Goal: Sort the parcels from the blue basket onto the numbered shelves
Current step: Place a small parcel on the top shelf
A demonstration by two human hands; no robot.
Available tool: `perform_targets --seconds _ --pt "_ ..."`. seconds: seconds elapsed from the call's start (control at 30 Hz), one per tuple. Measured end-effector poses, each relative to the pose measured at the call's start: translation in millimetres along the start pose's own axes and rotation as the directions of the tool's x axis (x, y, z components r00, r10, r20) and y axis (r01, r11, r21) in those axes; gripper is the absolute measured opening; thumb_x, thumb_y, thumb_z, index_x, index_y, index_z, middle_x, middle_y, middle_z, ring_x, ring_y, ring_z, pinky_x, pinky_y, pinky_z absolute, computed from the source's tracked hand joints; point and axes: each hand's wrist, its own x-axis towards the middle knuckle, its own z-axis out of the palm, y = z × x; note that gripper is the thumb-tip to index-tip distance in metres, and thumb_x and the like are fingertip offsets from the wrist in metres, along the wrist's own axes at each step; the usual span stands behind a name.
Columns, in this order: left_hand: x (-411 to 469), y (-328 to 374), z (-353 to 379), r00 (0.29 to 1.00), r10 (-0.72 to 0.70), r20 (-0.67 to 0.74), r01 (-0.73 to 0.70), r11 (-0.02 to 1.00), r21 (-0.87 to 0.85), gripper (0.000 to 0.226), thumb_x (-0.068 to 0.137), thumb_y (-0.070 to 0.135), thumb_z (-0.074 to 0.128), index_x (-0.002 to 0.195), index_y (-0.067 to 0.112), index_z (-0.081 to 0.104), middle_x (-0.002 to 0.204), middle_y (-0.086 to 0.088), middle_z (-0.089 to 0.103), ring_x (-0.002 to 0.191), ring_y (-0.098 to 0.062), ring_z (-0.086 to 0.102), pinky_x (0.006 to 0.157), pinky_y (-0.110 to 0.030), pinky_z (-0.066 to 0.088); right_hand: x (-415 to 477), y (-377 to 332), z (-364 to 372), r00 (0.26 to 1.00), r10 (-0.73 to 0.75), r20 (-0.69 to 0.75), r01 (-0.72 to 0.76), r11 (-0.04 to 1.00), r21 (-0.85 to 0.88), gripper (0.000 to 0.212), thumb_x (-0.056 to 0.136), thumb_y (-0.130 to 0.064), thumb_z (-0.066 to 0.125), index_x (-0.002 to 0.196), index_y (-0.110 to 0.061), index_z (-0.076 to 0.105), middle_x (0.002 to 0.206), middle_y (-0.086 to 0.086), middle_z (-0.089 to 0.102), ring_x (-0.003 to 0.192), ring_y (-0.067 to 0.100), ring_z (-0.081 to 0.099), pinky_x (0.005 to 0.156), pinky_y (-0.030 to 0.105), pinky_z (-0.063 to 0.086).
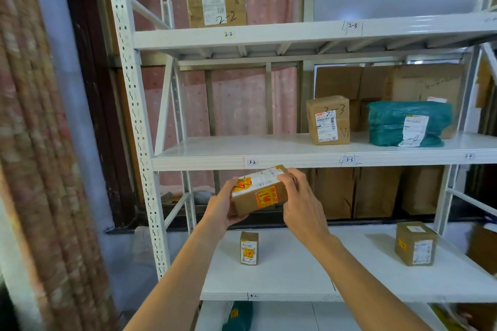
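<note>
Five parcels already sit on the rack: a box marked 2-2 [216, 2] up top, a box marked 3-3 [328, 119] and a teal bag [408, 122] on the middle shelf [215, 148], a small left box [249, 248] and a small right box [415, 243] lower down. One brown parcel [258, 191] is unplaced, held just below the 3-2 label [252, 162]; the left hand [223, 207] grips its left end and the right hand [298, 201] its right end. How many remain cannot be told, as the basket is out of view.

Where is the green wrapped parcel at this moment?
In the head view, the green wrapped parcel lies on the right of the middle shelf, right of the brown box marked 3-3 and in front of larger cartons.
</note>
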Motion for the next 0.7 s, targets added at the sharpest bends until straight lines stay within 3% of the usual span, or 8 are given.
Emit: perform_targets --seconds 0.07,0.13,0.2,0.23,0.3,0.4,0.57,0.7 --pt "2 -4 0 0.999 0.019 0.033 -0.019 1.0 -0.009 0.04 0.089 0.042 0.07 0.119 0.015 0.063 0.108 -0.014 0.074 0.103 -0.029 0.07 0.08 -0.042 0.061 1 1 1 0.998 0.067 -0.016 -0.066 0.997 0.042 0.074 0.083 -0.003 0.073 0.143 -0.022 0.035 0.152 0.007 0.031 0.108 0.022 0.061 0.059 0.016 0.05" --pt "0 -8 1 0.998 0.048 0.049 -0.044 0.996 -0.079 0.028 0.093 0.032 0.068 0.114 0.014 0.064 0.106 -0.013 0.075 0.101 -0.027 0.071 0.084 -0.04 0.059 4 1 4 0.954 0.301 -0.007 -0.294 0.936 0.193 0.08 0.088 -0.008 0.07 0.153 -0.022 0.024 0.154 0.006 0.028 0.112 0.023 0.063 0.067 0.022 0.053" --pt "0 -11 1 0.996 0.051 0.076 -0.037 0.983 -0.182 0.024 0.094 0.023 0.065 0.116 0.014 0.061 0.111 -0.014 0.073 0.105 -0.028 0.069 0.094 -0.043 0.055 8 -1 4 0.834 0.535 0.139 -0.544 0.751 0.375 0.082 0.095 -0.016 0.065 0.158 -0.021 0.012 0.155 0.006 0.035 0.121 0.025 0.06 0.081 0.028 0.052" --pt "1 -12 1 0.994 0.05 0.097 -0.028 0.976 -0.215 0.026 0.095 0.02 0.064 0.12 0.014 0.059 0.114 -0.015 0.071 0.109 -0.029 0.068 0.099 -0.045 0.053 11 -2 3 0.787 0.569 0.239 -0.611 0.668 0.424 0.078 0.098 -0.022 0.061 0.159 -0.02 0.011 0.153 0.004 0.041 0.127 0.025 0.056 0.092 0.034 0.05" --pt "2 -14 2 0.991 0.045 0.128 -0.016 0.976 -0.216 0.03 0.095 0.018 0.064 0.123 0.012 0.059 0.116 -0.016 0.071 0.113 -0.031 0.066 0.106 -0.049 0.048 12 -7 -2 0.778 0.502 0.379 -0.629 0.62 0.47 0.063 0.103 -0.033 0.053 0.157 -0.021 0.022 0.143 -0.005 0.05 0.134 0.023 0.05 0.099 0.034 0.042" --pt "3 -19 7 0.982 0.054 0.181 -0.028 0.989 -0.142 0.029 0.095 0.018 0.064 0.123 0.008 0.062 0.113 -0.016 0.073 0.111 -0.03 0.066 0.11 -0.049 0.044 11 -12 -3 0.823 0.361 0.438 -0.561 0.631 0.535 0.05 0.104 -0.043 0.047 0.151 -0.033 0.035 0.135 -0.015 0.054 0.131 0.015 0.052 0.089 0.022 0.04" --pt "5 -28 13 0.96 0.108 0.258 -0.131 0.989 0.073 0.033 0.098 0.032 0.062 0.13 0.024 0.062 0.119 -0.004 0.073 0.121 -0.022 0.062 0.11 -0.045 0.042 10 -4 4 0.854 0.354 0.381 -0.512 0.707 0.488 0.059 0.103 -0.038 0.05 0.156 -0.039 0.023 0.153 -0.009 0.045 0.134 0.019 0.051 0.108 0.039 0.044" --pt "7 -30 15 0.955 0.134 0.265 -0.161 0.983 0.084 0.033 0.104 0.034 0.049 0.135 0.028 0.06 0.122 -0.001 0.072 0.123 -0.023 0.06 0.11 -0.045 0.042 9 2 1 0.854 0.355 0.382 -0.509 0.723 0.467 0.06 0.104 -0.033 0.049 0.157 -0.038 0.021 0.153 -0.01 0.045 0.133 0.018 0.052 0.105 0.034 0.043"
